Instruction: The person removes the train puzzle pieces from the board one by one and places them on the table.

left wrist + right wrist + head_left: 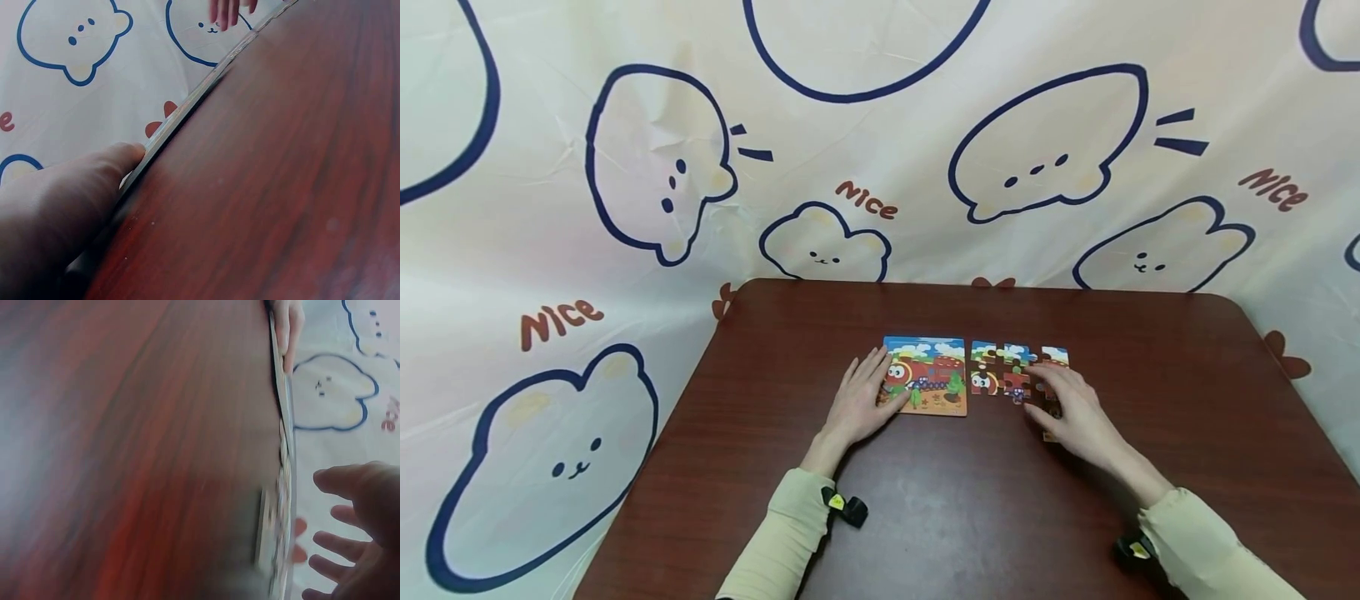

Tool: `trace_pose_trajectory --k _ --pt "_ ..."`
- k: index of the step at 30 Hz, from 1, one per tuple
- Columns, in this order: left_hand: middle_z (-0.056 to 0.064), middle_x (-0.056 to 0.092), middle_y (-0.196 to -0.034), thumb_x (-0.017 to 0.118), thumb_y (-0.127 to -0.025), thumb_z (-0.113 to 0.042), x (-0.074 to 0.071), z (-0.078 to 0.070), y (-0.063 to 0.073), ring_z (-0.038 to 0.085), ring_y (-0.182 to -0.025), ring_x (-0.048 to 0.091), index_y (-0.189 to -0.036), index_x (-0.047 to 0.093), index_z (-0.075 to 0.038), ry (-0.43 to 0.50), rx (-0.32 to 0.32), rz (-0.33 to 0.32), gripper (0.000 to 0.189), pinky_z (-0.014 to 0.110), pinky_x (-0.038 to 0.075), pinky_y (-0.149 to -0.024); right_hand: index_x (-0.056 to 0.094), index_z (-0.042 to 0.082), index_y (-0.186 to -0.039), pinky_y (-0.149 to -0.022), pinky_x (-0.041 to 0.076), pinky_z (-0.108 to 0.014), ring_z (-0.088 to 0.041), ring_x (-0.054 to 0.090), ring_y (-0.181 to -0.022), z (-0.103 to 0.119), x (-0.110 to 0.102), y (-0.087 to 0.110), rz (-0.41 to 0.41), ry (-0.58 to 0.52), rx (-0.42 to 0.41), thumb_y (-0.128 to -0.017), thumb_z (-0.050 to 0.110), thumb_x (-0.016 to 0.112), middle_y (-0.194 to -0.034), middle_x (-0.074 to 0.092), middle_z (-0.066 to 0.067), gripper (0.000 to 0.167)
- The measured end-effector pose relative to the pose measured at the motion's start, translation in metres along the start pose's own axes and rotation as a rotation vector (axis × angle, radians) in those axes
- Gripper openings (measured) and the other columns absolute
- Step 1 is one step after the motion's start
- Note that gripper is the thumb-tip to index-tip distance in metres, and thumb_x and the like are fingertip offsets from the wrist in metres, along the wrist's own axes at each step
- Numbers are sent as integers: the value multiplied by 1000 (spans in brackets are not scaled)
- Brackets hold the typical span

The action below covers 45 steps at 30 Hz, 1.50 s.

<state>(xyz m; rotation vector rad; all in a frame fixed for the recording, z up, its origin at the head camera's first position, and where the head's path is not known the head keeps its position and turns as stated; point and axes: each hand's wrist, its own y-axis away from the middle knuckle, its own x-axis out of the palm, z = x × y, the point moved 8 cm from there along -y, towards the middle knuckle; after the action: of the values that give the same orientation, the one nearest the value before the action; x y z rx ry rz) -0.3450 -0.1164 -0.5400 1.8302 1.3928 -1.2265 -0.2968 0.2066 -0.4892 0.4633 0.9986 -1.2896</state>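
Observation:
A square puzzle board [934,375] with a cartoon train picture lies on the table. My left hand [859,398] rests at its left edge with the fingers extended; in the left wrist view the thumb [106,167] touches the board's edge. Right of the board are loose jigsaw pieces [984,383] in rows, some apart. My right hand [1078,417] is over the right-hand pieces, fingers spread and partly covering them. The right wrist view shows this hand [369,525] above the pieces, with nothing seen between thumb and fingers. A piece [265,528] there is blurred.
The brown wooden table [925,517] reaches back to a pale curtain [925,142] with cartoon outlines. A small black wrist device [850,508] sits by the left sleeve, and another [1131,552] by the right sleeve.

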Motion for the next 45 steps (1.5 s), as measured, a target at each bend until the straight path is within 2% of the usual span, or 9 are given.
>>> trace_pose_trajectory --k 11,16,24,29,33,38,45 --pt "9 33 -181 63 -107 -57 0 0 0 29 -172 25 -173 36 -10 1 -12 14 86 54 15 -142 56 4 -158 -116 46 -74 -46 55 -146 45 41 -29 115 -83 -69 -102 16 80 -157 60 -21 62" --pt "9 33 -181 63 -107 -57 1 1 0 28 -172 25 -172 37 -10 -3 -11 12 85 54 15 -143 59 8 -157 -115 53 -68 -42 59 -145 63 56 -40 193 -107 -82 -105 21 77 -156 63 -17 57" --pt "10 35 -181 64 -107 -56 0 0 1 29 -172 26 -171 39 -8 12 -2 3 84 55 16 -142 66 7 -149 -107 61 -57 -32 74 -128 74 75 -56 268 -187 -91 -109 21 71 -140 76 -13 43" --pt "9 34 -181 63 -107 -57 1 1 0 28 -172 25 -172 39 -9 0 0 5 84 54 14 -143 73 8 -141 -101 64 -50 -26 78 -118 77 86 -62 326 -285 -86 -111 19 68 -129 82 -9 33" --pt "9 34 -181 63 -107 -57 2 1 0 28 -172 25 -171 39 -8 12 2 6 84 54 14 -143 77 6 -135 -96 66 -46 -26 79 -113 81 88 -65 331 -339 -90 -110 18 68 -124 83 -10 29" --pt "9 34 -181 63 -107 -56 2 0 0 28 -172 25 -172 38 -8 16 0 9 84 54 14 -143 76 6 -135 -89 64 -40 -19 76 -104 81 88 -68 306 -291 -43 -110 17 68 -120 81 -8 29" --pt "9 34 -181 64 -107 -56 0 0 0 28 -172 26 -172 38 -9 6 5 3 84 55 15 -142 73 3 -139 -91 64 -43 -21 75 -104 76 94 -69 295 -295 0 -109 15 70 -124 80 -12 33"
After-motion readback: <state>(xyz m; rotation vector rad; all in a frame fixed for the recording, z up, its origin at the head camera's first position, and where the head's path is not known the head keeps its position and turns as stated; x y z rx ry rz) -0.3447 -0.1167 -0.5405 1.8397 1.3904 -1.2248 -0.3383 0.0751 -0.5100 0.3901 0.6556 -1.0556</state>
